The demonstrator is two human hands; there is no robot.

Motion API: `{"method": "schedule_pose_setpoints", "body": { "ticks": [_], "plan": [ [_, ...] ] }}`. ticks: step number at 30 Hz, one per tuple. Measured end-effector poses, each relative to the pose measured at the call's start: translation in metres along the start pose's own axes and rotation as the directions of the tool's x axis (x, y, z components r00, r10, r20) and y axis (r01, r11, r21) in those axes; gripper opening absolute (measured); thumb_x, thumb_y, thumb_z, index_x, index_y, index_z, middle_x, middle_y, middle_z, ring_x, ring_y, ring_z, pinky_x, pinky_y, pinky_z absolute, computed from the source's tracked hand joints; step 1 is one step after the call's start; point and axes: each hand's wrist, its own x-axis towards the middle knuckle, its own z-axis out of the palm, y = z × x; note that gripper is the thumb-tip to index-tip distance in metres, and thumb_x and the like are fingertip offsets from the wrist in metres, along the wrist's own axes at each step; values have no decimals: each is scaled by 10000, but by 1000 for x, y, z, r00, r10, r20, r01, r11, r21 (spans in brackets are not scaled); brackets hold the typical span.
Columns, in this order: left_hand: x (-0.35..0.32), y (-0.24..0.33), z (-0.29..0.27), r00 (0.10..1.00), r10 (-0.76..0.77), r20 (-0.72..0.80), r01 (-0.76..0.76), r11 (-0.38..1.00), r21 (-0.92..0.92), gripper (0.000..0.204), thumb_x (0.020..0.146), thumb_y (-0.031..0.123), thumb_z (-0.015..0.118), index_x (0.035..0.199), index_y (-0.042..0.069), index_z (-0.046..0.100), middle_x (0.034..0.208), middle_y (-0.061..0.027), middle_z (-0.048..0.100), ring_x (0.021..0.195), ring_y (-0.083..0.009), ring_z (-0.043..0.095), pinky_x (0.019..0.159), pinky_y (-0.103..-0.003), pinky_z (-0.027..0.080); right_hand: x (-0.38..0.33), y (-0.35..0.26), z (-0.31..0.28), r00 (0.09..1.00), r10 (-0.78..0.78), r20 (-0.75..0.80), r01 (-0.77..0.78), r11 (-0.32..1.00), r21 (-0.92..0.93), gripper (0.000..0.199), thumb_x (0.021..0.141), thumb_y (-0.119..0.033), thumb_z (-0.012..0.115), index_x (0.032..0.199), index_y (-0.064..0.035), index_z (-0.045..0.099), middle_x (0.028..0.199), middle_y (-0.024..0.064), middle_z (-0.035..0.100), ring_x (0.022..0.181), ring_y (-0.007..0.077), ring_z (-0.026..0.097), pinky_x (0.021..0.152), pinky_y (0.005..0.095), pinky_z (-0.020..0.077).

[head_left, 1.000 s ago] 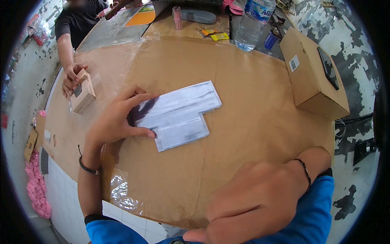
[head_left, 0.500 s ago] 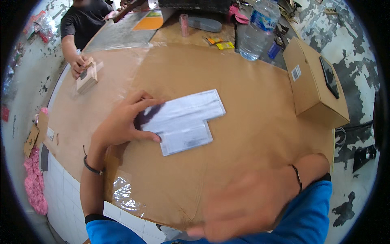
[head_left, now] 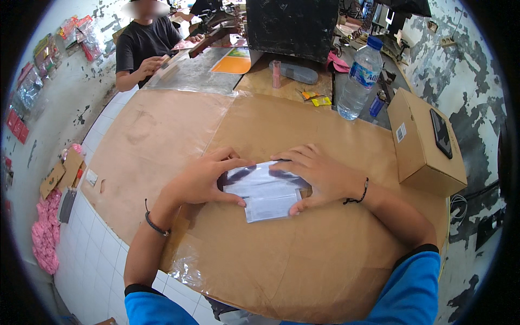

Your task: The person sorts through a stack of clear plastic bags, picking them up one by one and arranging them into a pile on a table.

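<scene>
A small stack of flat white paper-like pieces (head_left: pixel 268 189) lies on the brown-covered table in front of me. A longer piece is at the far side and a shorter one nearer to me; whether they are paper or thin film packets I cannot tell. At its left end, my left hand (head_left: pixel 208 179) grips the stack, thumb along the near edge and fingers at the far edge. My right hand (head_left: pixel 325 176) holds the right end the same way, its thumb at the corner of the shorter piece.
A cardboard box (head_left: pixel 428 143) with a phone (head_left: pixel 441 134) on top stands right. Behind are a water bottle (head_left: pixel 359 81), yellow sachets (head_left: pixel 321 101), a pink tube (head_left: pixel 276 74) and a grey sole-shaped piece (head_left: pixel 298 72). Far left, a person (head_left: pixel 143 49) holds a small block (head_left: pixel 166 60).
My right hand has come up from the near edge onto the stack's right end. My view has tilted up. The other person's hand with the block has drawn back.
</scene>
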Motion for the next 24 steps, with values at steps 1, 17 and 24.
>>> {"method": "schedule_pose_setpoints", "body": {
  "ticks": [1,17,24],
  "plan": [
    [-1,1,0,1000,-9,1,9,1000,-1,785,692,429,930,1368,135,660,1143,-94,604,1050,-254,599,900,-359,494,0,-2,-1,1000,-24,9,24,1000,5,977,747,-698,776,1459,-83,514,1499,172,482,1371,344,429,1149,484,307],
    [-5,-10,-2,988,145,-57,-137,982,131,802,732,395,910,1396,56,615,1242,-136,568,1130,-272,560,984,-363,470,-4,-3,-3,1000,-6,23,5,1000,1,1031,666,-714,831,1449,-114,532,1522,137,474,1384,339,419,1134,467,322],
    [-4,-9,-5,1000,-1,24,2,1000,-8,801,726,355,907,1388,18,609,1241,-136,576,1147,-282,562,1001,-361,466,-3,-6,-4,1000,-12,18,12,1000,-3,982,706,-717,799,1436,-111,543,1542,124,464,1388,333,422,1129,469,327]
  ]
}}
